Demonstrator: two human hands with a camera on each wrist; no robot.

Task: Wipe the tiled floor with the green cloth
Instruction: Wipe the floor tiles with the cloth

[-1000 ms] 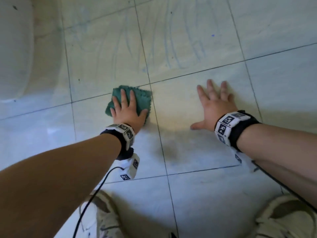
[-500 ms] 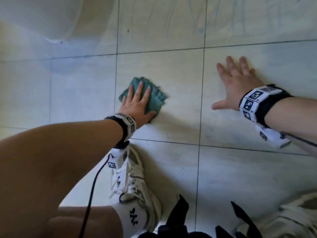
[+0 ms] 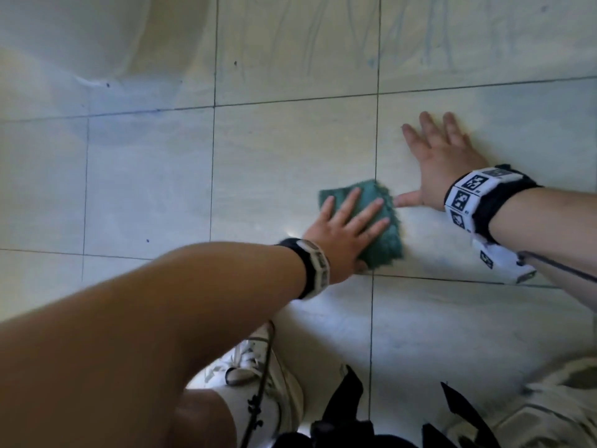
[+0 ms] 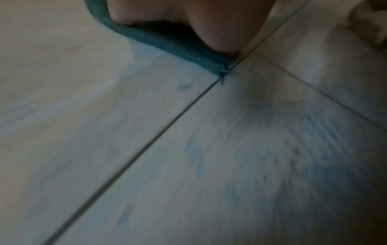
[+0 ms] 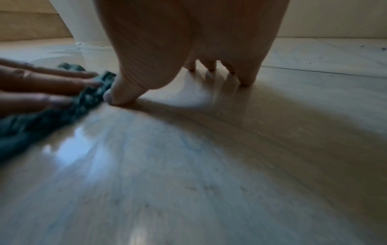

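The green cloth (image 3: 382, 236) lies flat on the pale tiled floor (image 3: 274, 163), over a grout line near a tile corner. My left hand (image 3: 347, 224) presses on it with straight, spread fingers. In the left wrist view the cloth's edge (image 4: 167, 44) shows under my palm beside the grout crossing. My right hand (image 3: 442, 160) rests flat on the floor just right of the cloth, its thumb almost touching the cloth's edge. The right wrist view shows that thumb (image 5: 119, 96) beside the cloth (image 5: 62, 112) and my left fingers (image 5: 52, 82).
A white rounded fixture base (image 3: 80, 37) stands at the far left. My white sneakers sit near the bottom, one (image 3: 258, 376) under my left arm, the other (image 3: 555, 402) at the right. A dark strap (image 3: 345, 405) hangs between them. Faint blue smears mark the far tiles (image 3: 420, 37).
My left hand slid the cloth rightward across the tile, from the left tile to right beside my right thumb. The right hand stayed planted on the floor.
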